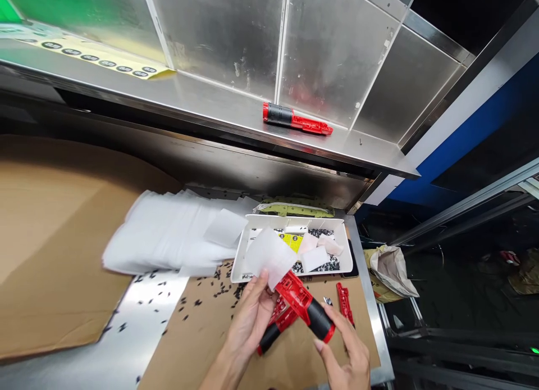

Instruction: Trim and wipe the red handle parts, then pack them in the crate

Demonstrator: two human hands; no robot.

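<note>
While the right hand [348, 350] clamps the part [300, 297] by its black end between thumb and forefinger, nearer than the tray [346, 252], the left hand [255, 308] pinches a sheet [269, 256] at the part's red end, and beyond the tray lies another part [281, 115].

Bright glare on metal tabletop [138, 334]; right background [471, 289] dim.

Red part [295, 293] (its black end red-rimmed) held aslant above the table [382, 345], toward its right edge; white sheet [269, 256] at the red end.
</note>
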